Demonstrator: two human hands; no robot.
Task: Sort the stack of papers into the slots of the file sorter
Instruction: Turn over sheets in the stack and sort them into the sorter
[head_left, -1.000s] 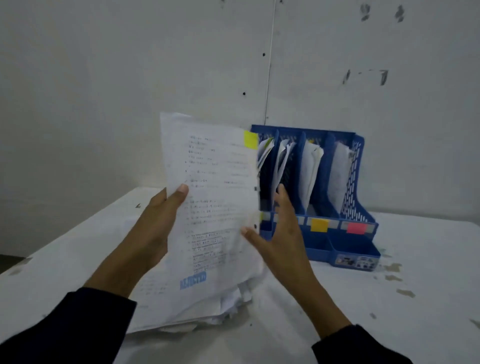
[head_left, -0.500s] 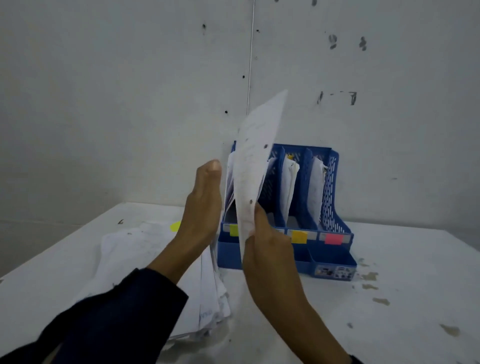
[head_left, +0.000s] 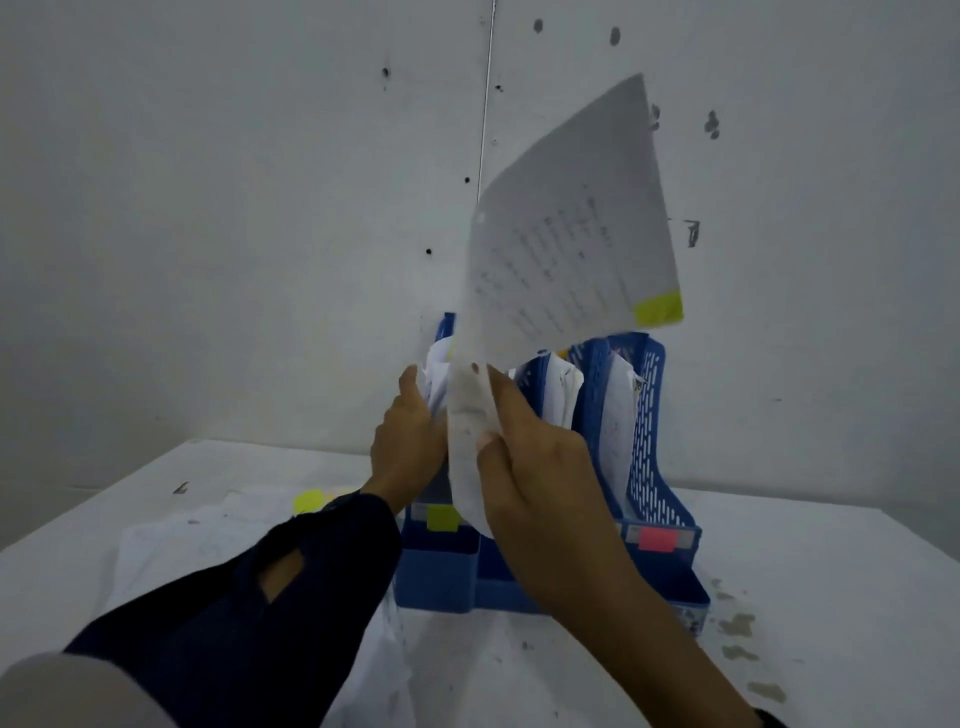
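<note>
While the right hand (head_left: 530, 457) pinches the yellow-tabbed white sheet (head_left: 566, 249) at centre frame and the flat left hand (head_left: 410, 441) parts filed papers, the floppy sheet may buckle against the blue plastic sorter (head_left: 660, 467).

table (head_left: 831, 571): we see white top, brownish stains near its right edge | wall (head_left: 208, 208): we see it white behind table, dark marks, thin vertical seam above table
</note>
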